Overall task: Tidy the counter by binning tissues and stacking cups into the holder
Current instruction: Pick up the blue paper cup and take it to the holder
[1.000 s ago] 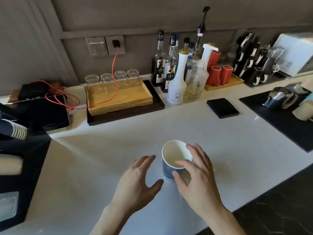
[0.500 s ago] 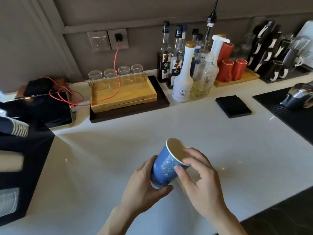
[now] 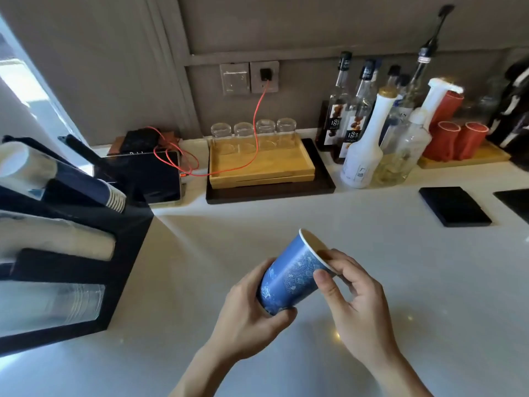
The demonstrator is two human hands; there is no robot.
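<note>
Both hands lift a blue paper cup above the white counter, tilted: left hand wrapped round its base, right hand pinching its rim. Left of the cup stands the black cup holder; beyond it, glasses on a wooden tray.

Gripping between left hand and right hand: blue paper cup showing paler scroll patterning, white rim. Lying beneath both hands: white counter. Standing left of the left hand: black holder showing navy cup stack. Sitting beyond the right hand: red cups, yellow wooden tray, red cable.
</note>
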